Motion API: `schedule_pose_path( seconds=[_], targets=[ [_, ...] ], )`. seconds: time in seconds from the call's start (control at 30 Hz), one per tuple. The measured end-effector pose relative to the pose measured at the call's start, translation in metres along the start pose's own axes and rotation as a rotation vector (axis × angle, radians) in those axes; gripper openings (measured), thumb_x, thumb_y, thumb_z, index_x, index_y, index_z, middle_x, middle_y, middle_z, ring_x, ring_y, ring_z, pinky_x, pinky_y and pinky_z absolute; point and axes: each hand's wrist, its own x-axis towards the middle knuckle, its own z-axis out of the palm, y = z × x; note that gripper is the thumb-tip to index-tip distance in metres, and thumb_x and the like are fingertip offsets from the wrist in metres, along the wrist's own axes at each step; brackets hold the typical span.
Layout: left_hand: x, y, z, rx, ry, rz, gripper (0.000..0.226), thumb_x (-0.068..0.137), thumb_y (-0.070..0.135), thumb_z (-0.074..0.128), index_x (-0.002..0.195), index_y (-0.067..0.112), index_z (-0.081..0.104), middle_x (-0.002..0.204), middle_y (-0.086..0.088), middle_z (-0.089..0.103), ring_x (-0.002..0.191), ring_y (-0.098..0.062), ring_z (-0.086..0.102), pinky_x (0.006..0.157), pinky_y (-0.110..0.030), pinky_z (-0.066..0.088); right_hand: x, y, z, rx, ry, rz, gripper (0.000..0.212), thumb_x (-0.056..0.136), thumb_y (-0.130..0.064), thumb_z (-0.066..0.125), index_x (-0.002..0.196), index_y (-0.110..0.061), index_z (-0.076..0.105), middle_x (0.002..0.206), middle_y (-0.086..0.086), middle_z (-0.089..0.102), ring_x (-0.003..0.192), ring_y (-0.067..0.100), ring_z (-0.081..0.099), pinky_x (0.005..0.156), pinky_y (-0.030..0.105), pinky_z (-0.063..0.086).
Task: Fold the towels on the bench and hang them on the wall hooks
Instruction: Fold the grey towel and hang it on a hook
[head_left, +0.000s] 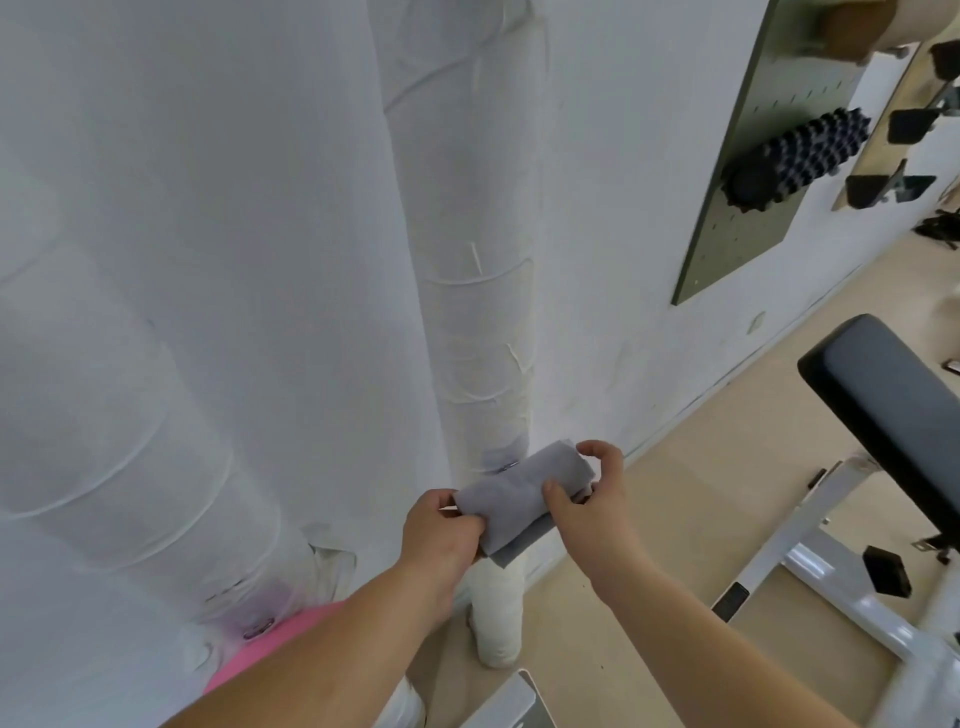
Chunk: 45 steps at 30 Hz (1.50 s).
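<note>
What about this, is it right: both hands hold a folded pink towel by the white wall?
Not quite: the head view shows the folded towel is grey, not pink. The left hand and right hand both hold it by the white wall.

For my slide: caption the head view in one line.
Folded grey towel gripped by the left hand and right hand before a wrapped pipe, bench nearby.

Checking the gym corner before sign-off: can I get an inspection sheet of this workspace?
Surface: black bench pad on white frame, at right, partly in view.
Job's things: folded grey towel held up near a wall hook; pink towel at lower left.
Clutter: nothing seen.
Hands: left hand and right hand both grip the grey towel.
Cables: nothing seen.
Surroundings: white wall, wrapped pipe, pegboard with black foam roller.
</note>
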Motion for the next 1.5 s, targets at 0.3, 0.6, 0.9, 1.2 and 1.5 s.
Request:
schedule_pose_path(
  seconds=[0.3,0.6,0.9,1.2,1.5],
  targets=[
    [0.032,-0.021,-0.006,0.156,0.068,-0.015,0.032,0.077,0.008,0.072,0.099,0.016,0.051,0.103,-0.01,0.063,0.086,-0.024,0.069,0.07,-0.036,0.062,0.017,0.028,0.024,-0.418,-0.066,-0.189,0.019,0.099,-0.031,0.056,0.115,-0.037,0.066,0.155,0.004,0.029,0.116,0.022,0.055,0.09,0.031,0.046],
    [0.023,-0.025,-0.01,1.19,-0.2,1.003,0.039,0.085,0.009,0.062,0.122,0.023,0.06,0.127,0.01,0.055,0.11,-0.017,0.054,0.078,-0.024,0.048,0.039,0.02,0.016,-1.025,-0.037,-0.569,0.03,0.094,-0.047,0.053,0.086,-0.027,0.074,0.108,-0.003,0.062,0.108,0.024,0.057,0.093,0.034,0.047],
    [0.011,-0.038,-0.001,1.012,-0.329,0.69,0.06,0.102,0.034,0.037,0.159,0.027,0.021,0.168,0.009,0.018,0.144,-0.014,0.04,0.114,-0.031,0.04,0.034,0.012,0.016,-0.67,-0.249,-0.126,0.03,0.095,-0.032,0.04,0.086,-0.021,0.067,0.081,-0.006,0.07,0.084,0.02,0.063,0.072,0.034,0.05],
    [-0.002,-0.009,-0.002,1.041,-0.464,0.46,0.057,0.107,0.04,0.029,0.161,0.027,0.016,0.17,0.008,0.001,0.156,-0.013,0.014,0.124,-0.033,0.02,0.023,0.001,0.0,-0.178,-0.477,0.182,0.04,0.094,-0.009,0.038,0.11,-0.019,0.073,0.108,0.02,0.075,0.088,0.01,0.073,0.078,0.023,0.051],
    [-0.005,0.006,-0.014,1.055,-0.267,0.581,0.027,0.101,0.038,0.043,0.119,0.022,0.055,0.127,0.006,0.058,0.113,-0.018,0.057,0.095,-0.041,0.051,0.025,0.011,-0.01,-0.324,-0.292,0.012,0.066,0.066,-0.024,0.044,0.124,-0.049,0.062,0.153,-0.009,0.036,0.153,0.016,0.022,0.122,0.053,0.027]
  ],
)
